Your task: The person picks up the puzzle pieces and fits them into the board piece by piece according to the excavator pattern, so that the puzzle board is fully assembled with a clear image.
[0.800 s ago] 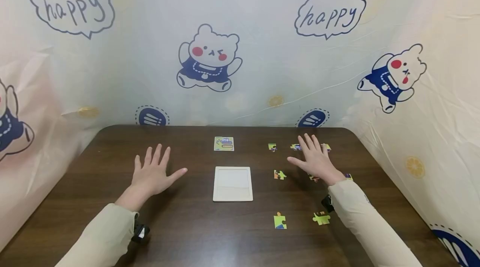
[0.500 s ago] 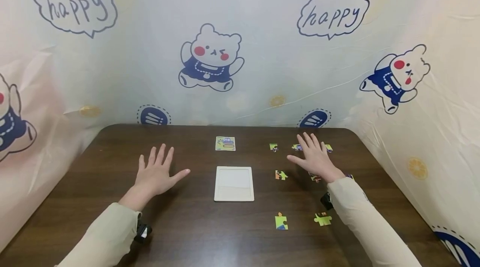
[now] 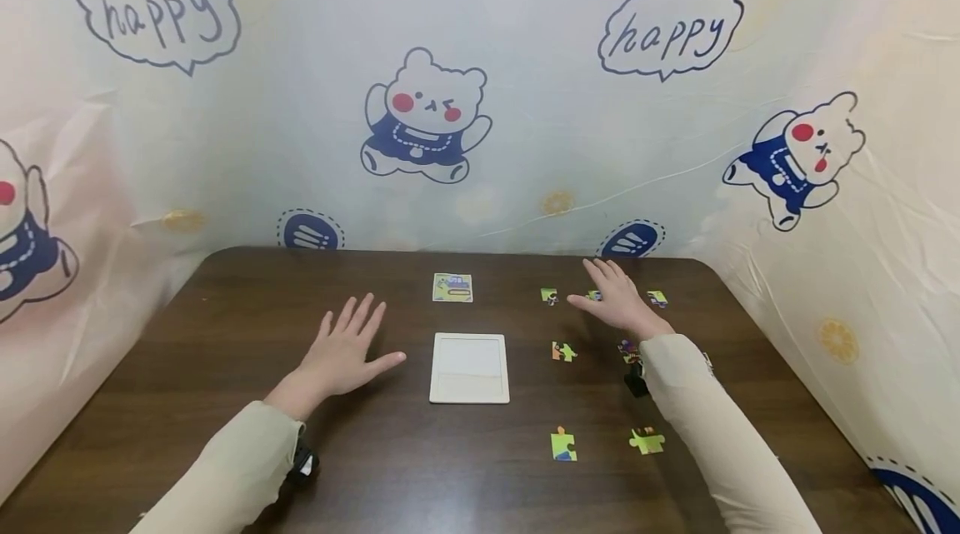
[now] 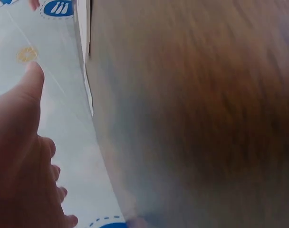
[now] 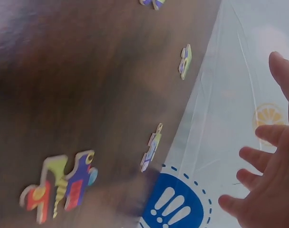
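My left hand is held over the table left of a white square puzzle tray, fingers spread and straight, holding nothing. My right hand hovers above the far right of the table with its fingers extended and nothing in them. Partly hidden behind it is a puzzle piece. Other puzzle pieces lie around it: a green one to its left and another piece to its right. In the right wrist view, a red, green and purple puzzle piece lies flat, apart from the hand.
A small picture card lies behind the tray. An orange and green puzzle piece sits right of the tray, with two green puzzle pieces nearer the front. A printed curtain hangs behind the brown table.
My left hand has moved right toward the tray. My right hand has shifted slightly left and away from me, uncovering the far-right puzzle piece. The head view has turned a little left.
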`<state>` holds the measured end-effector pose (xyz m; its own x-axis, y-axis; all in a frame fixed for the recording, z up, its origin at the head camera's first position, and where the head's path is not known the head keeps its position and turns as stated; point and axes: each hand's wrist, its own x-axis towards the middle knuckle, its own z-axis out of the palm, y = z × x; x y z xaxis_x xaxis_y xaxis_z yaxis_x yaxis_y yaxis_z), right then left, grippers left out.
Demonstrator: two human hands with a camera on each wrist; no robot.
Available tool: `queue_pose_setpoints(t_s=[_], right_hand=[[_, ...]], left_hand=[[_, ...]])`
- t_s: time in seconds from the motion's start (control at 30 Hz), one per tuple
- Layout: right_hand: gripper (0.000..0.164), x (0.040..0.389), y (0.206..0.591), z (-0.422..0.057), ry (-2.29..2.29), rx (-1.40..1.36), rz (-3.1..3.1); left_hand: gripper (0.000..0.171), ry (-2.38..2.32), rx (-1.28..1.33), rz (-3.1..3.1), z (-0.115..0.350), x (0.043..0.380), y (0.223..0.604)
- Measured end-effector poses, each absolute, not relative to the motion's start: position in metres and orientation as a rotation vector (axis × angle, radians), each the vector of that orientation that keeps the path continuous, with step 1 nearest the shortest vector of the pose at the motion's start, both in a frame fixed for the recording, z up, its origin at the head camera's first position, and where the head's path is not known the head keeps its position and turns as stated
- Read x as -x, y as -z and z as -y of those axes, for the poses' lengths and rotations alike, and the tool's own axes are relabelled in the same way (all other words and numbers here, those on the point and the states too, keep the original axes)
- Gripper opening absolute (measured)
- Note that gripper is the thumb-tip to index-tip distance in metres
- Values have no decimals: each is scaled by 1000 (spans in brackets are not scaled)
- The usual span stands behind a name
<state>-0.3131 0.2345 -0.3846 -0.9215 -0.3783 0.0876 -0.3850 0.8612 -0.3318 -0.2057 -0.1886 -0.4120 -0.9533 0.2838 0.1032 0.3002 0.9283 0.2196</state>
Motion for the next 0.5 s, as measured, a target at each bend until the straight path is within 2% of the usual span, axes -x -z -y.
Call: queue_pose_setpoints(t_s=[0.27,0.5], right_hand=[[78,332,389,-226,-851,-641,3057],[67,342,396,-213,-870,-642,3092]], left_hand=[[89,405,614,3000,164,209,416],[87,392,719,3030,152,210,425]])
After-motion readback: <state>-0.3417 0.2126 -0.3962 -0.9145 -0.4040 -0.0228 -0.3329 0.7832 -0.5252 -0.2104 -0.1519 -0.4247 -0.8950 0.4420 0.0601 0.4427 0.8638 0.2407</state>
